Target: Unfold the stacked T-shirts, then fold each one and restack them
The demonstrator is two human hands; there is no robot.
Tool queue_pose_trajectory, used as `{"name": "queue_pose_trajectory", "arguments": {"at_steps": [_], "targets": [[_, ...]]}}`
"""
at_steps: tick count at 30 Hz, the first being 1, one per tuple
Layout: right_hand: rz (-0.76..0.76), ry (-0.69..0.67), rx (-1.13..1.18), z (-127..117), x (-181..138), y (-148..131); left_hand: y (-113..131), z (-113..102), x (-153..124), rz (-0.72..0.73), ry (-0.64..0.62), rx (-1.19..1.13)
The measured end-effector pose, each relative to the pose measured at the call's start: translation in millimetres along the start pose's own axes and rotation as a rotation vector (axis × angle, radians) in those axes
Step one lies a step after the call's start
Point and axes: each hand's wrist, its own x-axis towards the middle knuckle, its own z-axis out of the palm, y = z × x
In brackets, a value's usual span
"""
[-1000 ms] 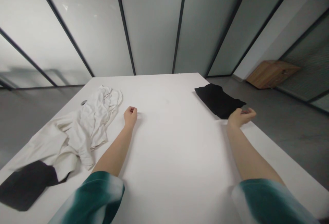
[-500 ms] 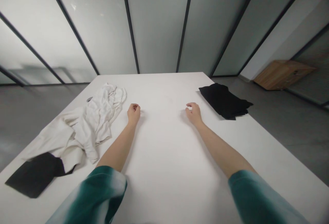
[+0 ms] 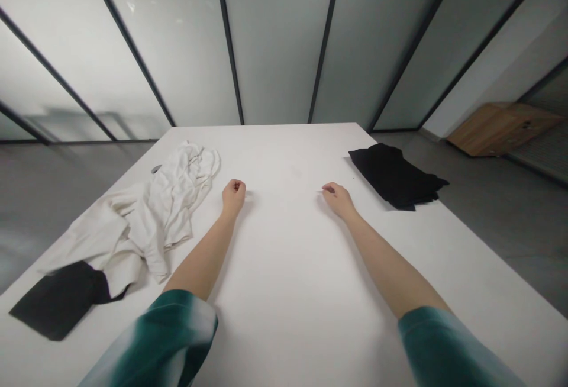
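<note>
My left hand (image 3: 234, 196) is above the middle of the white table (image 3: 284, 292), its fingers curled in and nothing visible in them. Nearest to it, on the left, lies a crumpled heap of white cloth (image 3: 166, 203). My right hand (image 3: 339, 199) is held at about the same distance from me, with thumb and fingertips brought together and no object showing between them. To its right is a pile of black cloth (image 3: 394, 175). Both hands are apart from the cloth, and a wide gap separates them.
A dark flat piece (image 3: 57, 301) lies at the near left, partly under the white cloth. Behind the heap a small grey round object (image 3: 155, 169) shows. Frosted glass panels (image 3: 275, 44) stand beyond the table, and a wooden cabinet (image 3: 501, 129) is at the far right.
The fingers of my right hand have closed from a loose curve into a pinch. My left hand stays curled in nearly the same place. The view has shifted slightly.
</note>
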Motion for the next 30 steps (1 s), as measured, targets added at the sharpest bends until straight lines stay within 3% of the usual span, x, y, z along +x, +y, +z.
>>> {"name": "queue_pose_trajectory", "arguments": {"at_steps": [30], "targets": [[-0.028,0.006,-0.027,1.8,2.6,2.5,-3.6,-0.2,0.6,0.009,-0.012,0.088]]}}
